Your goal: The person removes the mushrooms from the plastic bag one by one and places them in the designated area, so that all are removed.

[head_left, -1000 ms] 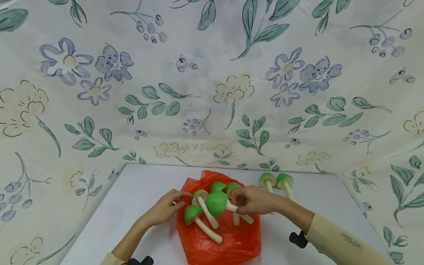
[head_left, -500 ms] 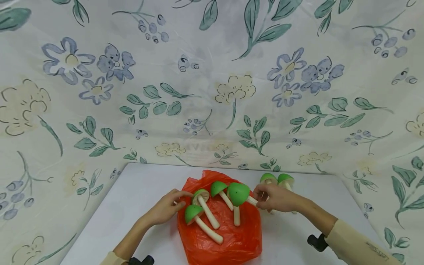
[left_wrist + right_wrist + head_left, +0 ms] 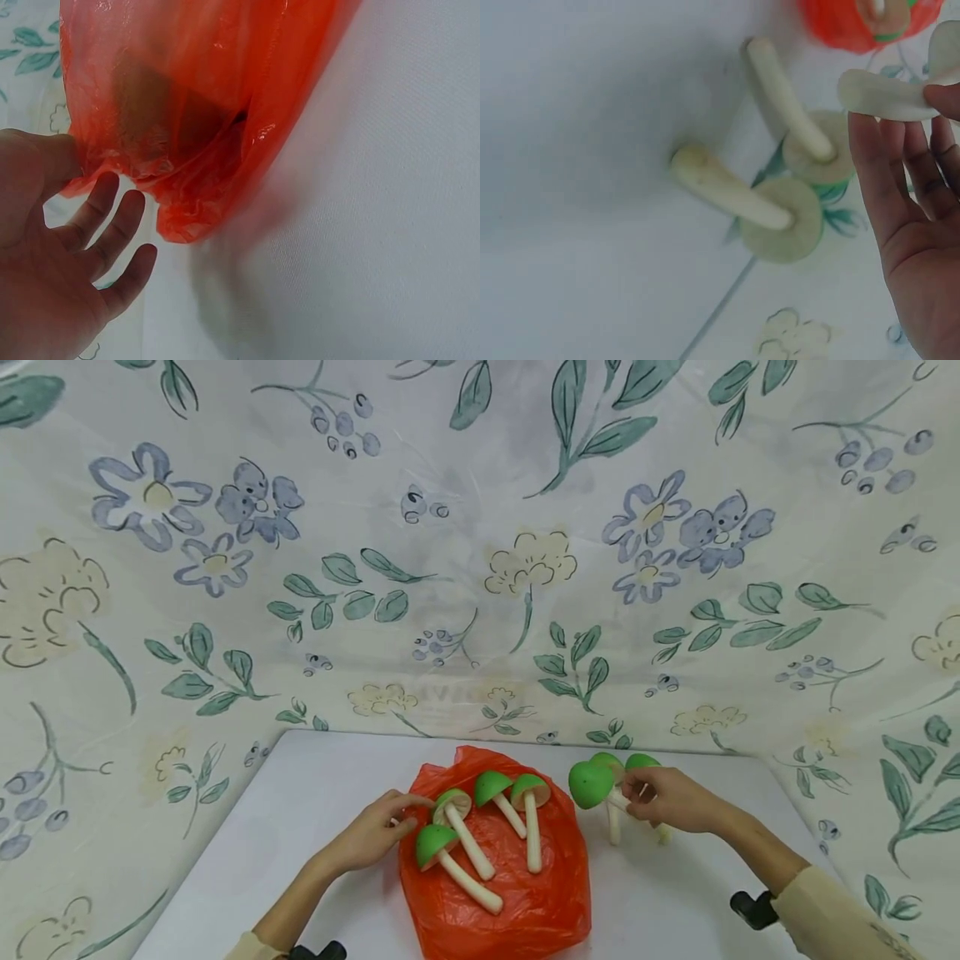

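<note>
My right hand [image 3: 678,797] pinches the pale stem of a green-capped toy mushroom [image 3: 590,786], raised off the table to the right of the bag. In the right wrist view, thumb and fingers hold that stem [image 3: 885,96]. My left hand [image 3: 378,828] pinches the left edge of a red plastic bag [image 3: 517,914] between thumb and index finger; the other fingers [image 3: 124,277] stay loose beside it. Several similar mushrooms [image 3: 474,875] lie on the bag, caps toward the far side. A brownish shape [image 3: 161,112] shows through the plastic in the left wrist view.
Two more mushrooms [image 3: 780,225] lie side by side on the white table [image 3: 322,777] at the right rear, partly behind my right hand in the head view. A floral cloth [image 3: 450,527] hangs behind the table.
My right hand has lifted a mushroom away from the bag and carried it right, in front of the two on the table. My left hand has stayed at the bag's edge.
</note>
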Demonstrator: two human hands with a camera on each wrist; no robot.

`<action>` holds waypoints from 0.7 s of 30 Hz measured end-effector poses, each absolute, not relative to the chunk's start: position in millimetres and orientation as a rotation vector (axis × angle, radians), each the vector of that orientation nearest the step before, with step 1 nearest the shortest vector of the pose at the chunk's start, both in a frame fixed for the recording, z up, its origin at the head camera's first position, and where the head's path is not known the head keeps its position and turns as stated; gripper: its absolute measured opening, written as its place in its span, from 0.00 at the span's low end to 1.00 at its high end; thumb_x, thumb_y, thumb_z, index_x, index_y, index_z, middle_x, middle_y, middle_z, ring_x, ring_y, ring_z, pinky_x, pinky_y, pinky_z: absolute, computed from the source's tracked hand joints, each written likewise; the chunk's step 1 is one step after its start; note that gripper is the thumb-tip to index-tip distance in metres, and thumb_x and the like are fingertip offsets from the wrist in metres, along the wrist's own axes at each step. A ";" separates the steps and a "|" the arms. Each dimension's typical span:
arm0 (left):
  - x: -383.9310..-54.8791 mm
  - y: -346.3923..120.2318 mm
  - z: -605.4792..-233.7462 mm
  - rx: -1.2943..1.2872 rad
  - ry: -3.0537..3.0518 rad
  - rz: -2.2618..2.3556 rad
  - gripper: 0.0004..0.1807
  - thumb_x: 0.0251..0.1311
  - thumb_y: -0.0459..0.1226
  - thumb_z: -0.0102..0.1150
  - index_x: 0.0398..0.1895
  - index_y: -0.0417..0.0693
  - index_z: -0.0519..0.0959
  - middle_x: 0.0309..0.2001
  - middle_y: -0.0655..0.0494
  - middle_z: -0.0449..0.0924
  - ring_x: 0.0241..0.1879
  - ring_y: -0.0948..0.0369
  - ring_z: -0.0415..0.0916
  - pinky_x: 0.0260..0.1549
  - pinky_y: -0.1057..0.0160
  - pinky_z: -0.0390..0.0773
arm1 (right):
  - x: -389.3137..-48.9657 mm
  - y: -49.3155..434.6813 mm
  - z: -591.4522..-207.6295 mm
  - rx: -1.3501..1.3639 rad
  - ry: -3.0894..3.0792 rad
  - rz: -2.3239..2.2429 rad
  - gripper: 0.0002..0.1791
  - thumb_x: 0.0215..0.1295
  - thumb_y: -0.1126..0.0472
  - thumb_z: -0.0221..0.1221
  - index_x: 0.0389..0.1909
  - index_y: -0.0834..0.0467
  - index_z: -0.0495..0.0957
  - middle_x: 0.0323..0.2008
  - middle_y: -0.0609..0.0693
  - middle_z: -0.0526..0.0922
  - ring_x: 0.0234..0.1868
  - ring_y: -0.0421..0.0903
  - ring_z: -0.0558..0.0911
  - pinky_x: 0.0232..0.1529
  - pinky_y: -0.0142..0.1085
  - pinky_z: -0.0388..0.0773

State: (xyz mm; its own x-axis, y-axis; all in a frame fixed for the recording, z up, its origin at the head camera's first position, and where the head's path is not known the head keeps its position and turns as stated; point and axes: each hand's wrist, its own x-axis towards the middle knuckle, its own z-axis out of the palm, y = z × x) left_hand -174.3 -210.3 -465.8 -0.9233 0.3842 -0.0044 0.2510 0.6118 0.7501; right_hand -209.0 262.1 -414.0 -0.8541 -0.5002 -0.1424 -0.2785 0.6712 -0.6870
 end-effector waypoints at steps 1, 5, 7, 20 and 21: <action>-174.9 -210.0 -466.2 0.519 2.669 1.198 0.17 0.71 0.31 0.52 0.58 0.52 0.80 0.45 0.53 0.74 0.45 0.56 0.73 0.40 0.63 0.78 | -209.6 266.7 -415.3 -0.604 2.580 -0.977 0.09 0.62 0.63 0.64 0.40 0.60 0.75 0.35 0.50 0.76 0.36 0.47 0.79 0.29 0.39 0.81; -176.5 -208.8 -467.4 0.498 2.660 1.197 0.17 0.71 0.31 0.52 0.59 0.53 0.80 0.45 0.54 0.74 0.46 0.56 0.73 0.41 0.61 0.78 | -212.7 286.3 -421.2 -0.565 2.649 -0.955 0.09 0.63 0.62 0.64 0.39 0.59 0.74 0.33 0.49 0.77 0.35 0.46 0.78 0.29 0.38 0.81; -177.1 -208.3 -467.5 0.499 2.660 1.201 0.17 0.71 0.31 0.52 0.59 0.53 0.80 0.46 0.54 0.74 0.46 0.56 0.74 0.42 0.60 0.79 | -213.5 296.6 -423.7 -0.542 2.682 -0.951 0.08 0.64 0.63 0.64 0.39 0.59 0.74 0.33 0.49 0.77 0.33 0.45 0.79 0.28 0.37 0.81; -176.2 -207.7 -467.0 0.481 2.659 1.200 0.17 0.71 0.32 0.53 0.58 0.53 0.80 0.47 0.53 0.75 0.50 0.54 0.75 0.46 0.52 0.81 | -218.1 349.5 -433.7 -0.323 2.886 -0.900 0.11 0.67 0.61 0.62 0.44 0.64 0.76 0.38 0.53 0.83 0.37 0.45 0.82 0.31 0.36 0.79; -176.1 -207.3 -466.7 0.477 2.658 1.201 0.16 0.71 0.32 0.53 0.58 0.53 0.80 0.47 0.53 0.75 0.50 0.53 0.75 0.47 0.52 0.81 | -217.8 351.8 -433.7 -0.298 2.895 -0.889 0.12 0.67 0.60 0.62 0.45 0.65 0.76 0.39 0.54 0.83 0.37 0.46 0.82 0.32 0.36 0.80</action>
